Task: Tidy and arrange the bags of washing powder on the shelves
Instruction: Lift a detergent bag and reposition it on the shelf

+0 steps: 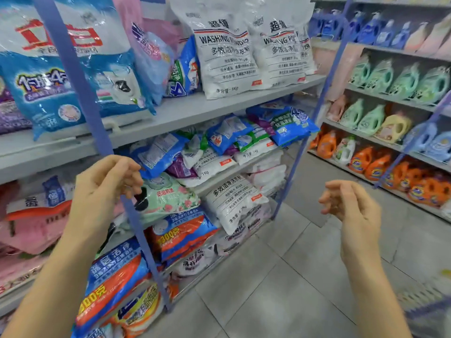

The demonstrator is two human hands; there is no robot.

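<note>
Bags of washing powder fill a blue-framed shelf unit [73,69]. Two white bags [227,57] marked WASHING POWDER stand upright on the upper shelf. A jumble of small blue, green and white bags [234,137] lies on the middle shelf. Below sit a pale green flowered bag [170,193] and a white bag [231,203]. My left hand [105,189] hovers in front of the shelf post with loosely curled fingers, holding nothing. My right hand [351,203] is raised over the aisle floor, fingers loosely curled, empty.
Large blue bags [48,93] lean on the upper left shelf. Orange and blue bags [114,276] crowd the lower shelves. Across the tiled aisle [280,276], another shelf unit holds green, orange and blue detergent bottles [380,76].
</note>
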